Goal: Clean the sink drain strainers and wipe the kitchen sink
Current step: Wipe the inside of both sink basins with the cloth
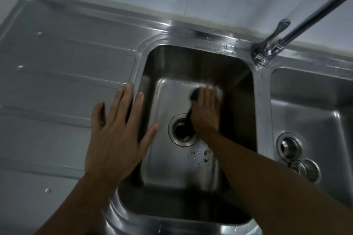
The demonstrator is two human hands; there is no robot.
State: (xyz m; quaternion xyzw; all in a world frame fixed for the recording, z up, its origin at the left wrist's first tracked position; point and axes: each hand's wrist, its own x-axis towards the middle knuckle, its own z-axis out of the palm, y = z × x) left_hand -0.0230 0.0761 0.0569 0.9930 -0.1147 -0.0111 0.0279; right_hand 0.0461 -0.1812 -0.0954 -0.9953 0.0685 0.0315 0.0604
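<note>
The left hand (pixel 116 135) lay flat on the stainless drainboard (pixel 66 63), its fingers (pixel 124 101) straight and spread apart. The index fingertip and the thumb reached over the rim of the left sink basin (pixel 238 74), and the hand held nothing.

The right hand (pixel 206 114) was down inside that basin, on its floor. Its fingers (pixel 209 93) looked stretched out and close together, pressing on a wiping cloth (pixel 193 97). The cloth was motion-blurred. A dark part showed beside the thumb side of the fingers, and a pale part stuck out past the fingertips on the far right. Whether the thumb curled under it could not be told.

The open drain (pixel 181 129) sat just beside the heel of the right hand, toward the left hand. Water droplets (pixel 200 155) lay on the basin floor close to the right wrist.

In the right sink basin (pixel 315 101), well apart from both hands, one drain strainer (pixel 288 147) sat in its drain. A second, loose strainer (pixel 309 170) lay just beside it. The faucet (pixel 271 47) stood on the rim between the basins, beyond the right fingertips.
</note>
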